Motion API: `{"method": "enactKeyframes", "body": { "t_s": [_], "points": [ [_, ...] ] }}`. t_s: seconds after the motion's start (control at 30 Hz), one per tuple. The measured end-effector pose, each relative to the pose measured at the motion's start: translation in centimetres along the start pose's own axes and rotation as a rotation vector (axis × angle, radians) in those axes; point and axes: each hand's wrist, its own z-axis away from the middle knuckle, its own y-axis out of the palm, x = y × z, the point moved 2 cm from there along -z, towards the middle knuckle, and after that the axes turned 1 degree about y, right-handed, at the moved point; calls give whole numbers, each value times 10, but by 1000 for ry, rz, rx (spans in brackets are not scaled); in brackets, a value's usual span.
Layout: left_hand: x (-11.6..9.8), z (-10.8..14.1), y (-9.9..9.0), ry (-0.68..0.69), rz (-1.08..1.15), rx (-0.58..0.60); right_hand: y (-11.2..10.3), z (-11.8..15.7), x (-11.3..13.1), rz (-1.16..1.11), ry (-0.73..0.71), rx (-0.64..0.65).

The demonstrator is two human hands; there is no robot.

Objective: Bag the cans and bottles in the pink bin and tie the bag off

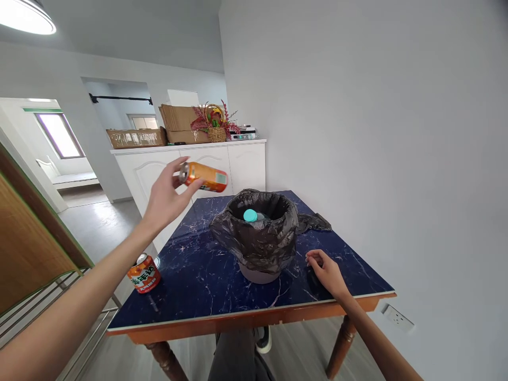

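My left hand [169,191] is closed around an orange soda can [207,176], held tilted on its side in the air, up and to the left of the bin. A trash bin [260,275] lined with a black plastic bag [260,241] stands in the middle of the table. Inside it shows a bottle with a turquoise cap [250,215]; the rest of the contents is hidden. My right hand [326,272] rests on the tabletop to the right of the bin, fingers loosely curled. A second orange soda can [144,274] stands upright at the table's left edge.
The dark blue marbled table [190,286] has a wooden frame. Part of a black bag [315,223] lies behind the bin on the right. Beyond stands a white cabinet [246,166] with cardboard boxes [182,124] and a flower basket [216,132]. A wall runs along the right.
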Motion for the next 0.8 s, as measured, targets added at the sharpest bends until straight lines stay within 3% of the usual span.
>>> {"method": "enactKeyframes", "body": {
  "t_s": [0.07,0.13,0.27,0.37,0.47,0.6,0.7,0.8],
  "points": [
    [-31,0,13,71,68,86,0,0,1,-2,-1,-4],
    [-47,7,30,109,76,182,1,1,2,-3,-5,-6],
    [-49,22,54,127,-14,393,1,1,3,-4,-15,-8],
    [-37,25,44,55,-56,381,0,1,3,-4,-16,-7],
    [-9,27,16,-31,-146,313,0,2,3,-5,-12,0],
    [64,40,-24,-120,-390,365,-1,1,3,-7,-10,2],
    [124,67,-49,-307,-520,479,-1,1,4,-7,-11,-2],
    [158,107,-64,-407,-535,451,-1,1,4,-5,-12,-4]
  ]
}}
